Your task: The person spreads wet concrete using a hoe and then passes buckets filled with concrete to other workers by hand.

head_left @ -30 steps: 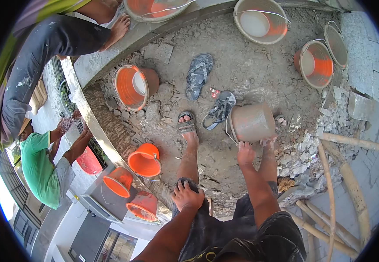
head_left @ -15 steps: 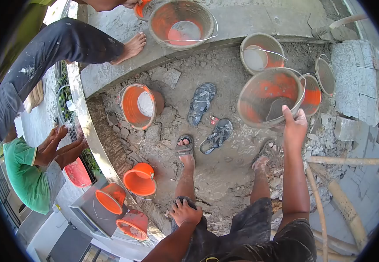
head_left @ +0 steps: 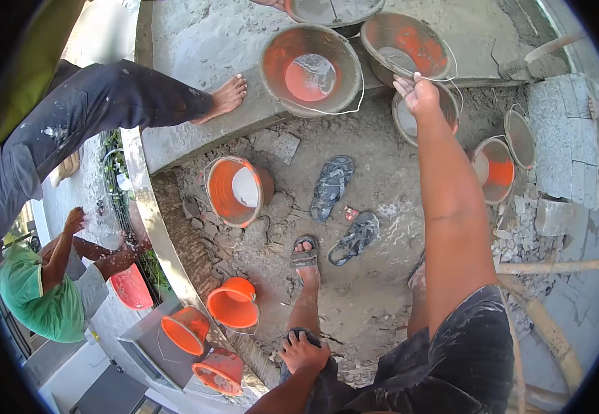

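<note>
My right hand (head_left: 420,95) reaches far forward and grips the near rim of a mud-smeared orange bucket (head_left: 427,52). This bucket is tilted toward me at the concrete ledge (head_left: 203,131), and some grey material shows inside. Partly beneath it, on the muddy ground, stands another bucket (head_left: 404,124), half hidden by my hand and arm. To the left, a larger bucket (head_left: 346,76) with a wire handle rests by the ledge edge. My left hand (head_left: 304,353) lies on my left knee, fingers spread, holding nothing.
A co-worker's bare foot (head_left: 227,100) is on the ledge; a hand (head_left: 268,3) touches a bucket (head_left: 334,10) beyond. Sandals (head_left: 334,183) and an orange bucket (head_left: 252,190) lie ahead. Blocks (head_left: 561,131) and bamboo poles (head_left: 547,331) are right. Another person (head_left: 44,290) sits left.
My right arm has stretched forward, carrying the bucket from above the ground to the ledge. Another bucket has appeared at the top with a co-worker's hand. My left hand stays on my knee.
</note>
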